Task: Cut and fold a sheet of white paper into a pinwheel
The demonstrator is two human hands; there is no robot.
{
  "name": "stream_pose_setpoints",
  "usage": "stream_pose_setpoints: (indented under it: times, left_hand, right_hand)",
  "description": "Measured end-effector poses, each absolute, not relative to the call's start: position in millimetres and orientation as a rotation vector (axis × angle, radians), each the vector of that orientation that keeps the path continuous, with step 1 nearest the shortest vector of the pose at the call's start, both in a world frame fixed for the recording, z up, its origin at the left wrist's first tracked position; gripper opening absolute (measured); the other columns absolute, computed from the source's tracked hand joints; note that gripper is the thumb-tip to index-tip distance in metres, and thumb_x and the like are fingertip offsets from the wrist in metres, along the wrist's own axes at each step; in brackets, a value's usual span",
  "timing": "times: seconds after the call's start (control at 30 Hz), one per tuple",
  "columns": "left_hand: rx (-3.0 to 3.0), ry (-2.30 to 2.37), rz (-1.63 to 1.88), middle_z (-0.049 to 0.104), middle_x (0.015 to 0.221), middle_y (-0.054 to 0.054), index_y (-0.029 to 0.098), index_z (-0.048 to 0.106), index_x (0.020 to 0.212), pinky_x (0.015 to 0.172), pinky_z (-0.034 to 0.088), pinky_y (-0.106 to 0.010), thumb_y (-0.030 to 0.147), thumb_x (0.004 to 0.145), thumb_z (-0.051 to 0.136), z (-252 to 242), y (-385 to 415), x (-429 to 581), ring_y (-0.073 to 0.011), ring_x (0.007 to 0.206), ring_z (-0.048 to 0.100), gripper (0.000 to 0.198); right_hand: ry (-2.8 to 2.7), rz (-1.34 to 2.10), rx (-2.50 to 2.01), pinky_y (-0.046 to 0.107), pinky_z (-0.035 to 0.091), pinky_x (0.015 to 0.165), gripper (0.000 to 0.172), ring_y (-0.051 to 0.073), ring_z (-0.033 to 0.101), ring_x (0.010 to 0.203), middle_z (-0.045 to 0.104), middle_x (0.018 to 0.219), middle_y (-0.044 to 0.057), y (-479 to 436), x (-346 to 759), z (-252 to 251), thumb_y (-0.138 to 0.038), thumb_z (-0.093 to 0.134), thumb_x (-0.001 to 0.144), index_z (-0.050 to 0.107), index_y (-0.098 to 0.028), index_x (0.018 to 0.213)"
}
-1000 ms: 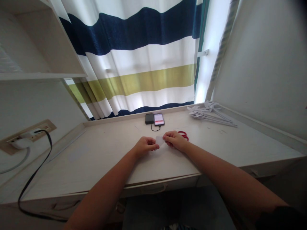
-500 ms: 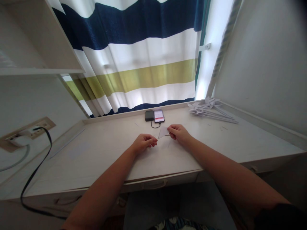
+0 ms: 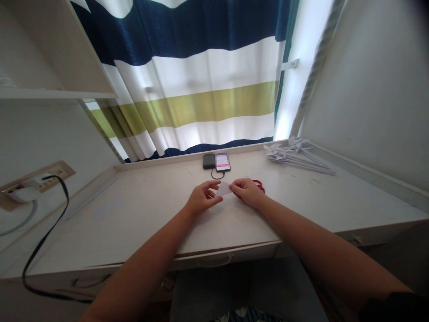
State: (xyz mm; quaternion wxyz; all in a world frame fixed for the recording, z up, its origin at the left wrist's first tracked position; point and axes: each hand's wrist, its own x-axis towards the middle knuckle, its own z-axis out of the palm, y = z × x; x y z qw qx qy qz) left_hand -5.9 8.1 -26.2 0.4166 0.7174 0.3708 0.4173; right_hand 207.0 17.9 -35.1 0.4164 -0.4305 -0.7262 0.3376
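Observation:
A small folded piece of white paper (image 3: 224,189) is raised just above the desk between my two hands. My right hand (image 3: 247,191) pinches its right corner between thumb and fingertips. My left hand (image 3: 203,197) is at the paper's left side, thumb and fingers spread apart around that edge; whether they touch it is hard to see. Red-handled scissors (image 3: 259,185) lie on the desk just beyond my right hand, which hides most of them.
Paper pinwheels (image 3: 288,152) on long white sticks are heaped at the back right. A phone (image 3: 222,162) cabled to a dark power bank (image 3: 208,161) is at the back. Paper scraps (image 3: 314,181) dot the white desk (image 3: 140,214). A black cable (image 3: 43,250) hangs at left.
My right hand has brought the paper left and slightly down. My left hand has risen and spread its fingers around the paper's edge. The red scissor handles have come into view.

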Motion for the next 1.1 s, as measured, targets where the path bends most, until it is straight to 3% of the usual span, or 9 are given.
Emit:
stream_pose_setpoints:
  times: [0.2,0.37,0.57,0.7,0.8,0.97,1.1]
  left_hand:
    - [1.753,0.917,1.083,0.063,0.073,-0.003,0.012,0.064,0.11,0.055,0.043,-0.021,0.03,0.075,0.072,-27,11,-5,-0.0088,0.059,0.054,0.04]
    - [1.692,0.955,1.114,0.061,0.063,0.001,0.011,0.061,0.111,0.056,0.046,-0.022,0.028,0.075,0.07,-26,12,-5,-0.01,0.056,0.056,0.04]
    - [1.658,1.005,1.17,0.059,0.061,0.002,0.012,0.064,0.109,0.055,0.047,-0.022,0.027,0.073,0.07,-26,13,-7,-0.0101,0.054,0.057,0.039]
    - [1.67,1.004,1.164,0.059,0.06,0.002,0.013,0.066,0.109,0.057,0.049,-0.023,0.027,0.074,0.07,-27,12,-7,-0.0111,0.056,0.059,0.039]
    - [1.695,0.993,1.151,0.064,0.068,-0.001,0.014,0.067,0.11,0.062,0.052,-0.025,0.029,0.073,0.073,-26,11,-7,-0.0131,0.064,0.063,0.04]
    - [1.72,0.988,1.152,0.068,0.112,-0.011,0.017,0.066,0.114,0.08,0.055,-0.029,0.029,0.066,0.08,-26,11,-8,-0.0249,0.108,0.061,0.052]
    - [1.721,0.975,1.136,0.065,0.12,-0.013,0.017,0.064,0.117,0.085,0.057,-0.035,0.029,0.064,0.082,-29,13,-8,-0.0263,0.106,0.064,0.057]
  right_hand:
    - [-1.928,0.6,-1.115,0.024,0.032,0.052,0.015,0.011,0.045,0.055,0.053,0.061,-0.003,16,203,-38,-0.032,0.059,0.078,0.06,-0.018,0.078]
    - [-2.011,0.429,-1.133,0.024,0.032,0.054,0.034,0.013,0.05,0.057,0.058,0.067,-0.004,6,200,-32,-0.03,0.067,0.075,0.056,-0.021,0.105]
    - [-2.063,0.325,-1.119,0.027,0.039,0.06,0.041,0.015,0.056,0.065,0.065,0.082,0.002,-1,196,-27,-0.036,0.067,0.077,0.055,-0.021,0.114]
    - [-2.077,0.306,-1.114,0.029,0.043,0.066,0.029,0.017,0.058,0.072,0.068,0.088,0.005,0,196,-26,-0.034,0.065,0.08,0.061,-0.019,0.106]
    - [-2.067,0.304,-1.125,0.03,0.045,0.066,0.029,0.017,0.059,0.071,0.068,0.085,0.006,1,196,-26,-0.033,0.065,0.08,0.063,-0.018,0.105]
    - [-2.038,0.335,-1.139,0.029,0.047,0.064,0.035,0.017,0.06,0.069,0.068,0.082,0.005,5,198,-30,-0.033,0.066,0.079,0.063,-0.017,0.111]
    - [-2.03,0.375,-1.138,0.029,0.047,0.063,0.036,0.016,0.061,0.068,0.068,0.081,0.004,7,199,-34,-0.033,0.065,0.08,0.064,-0.018,0.112]
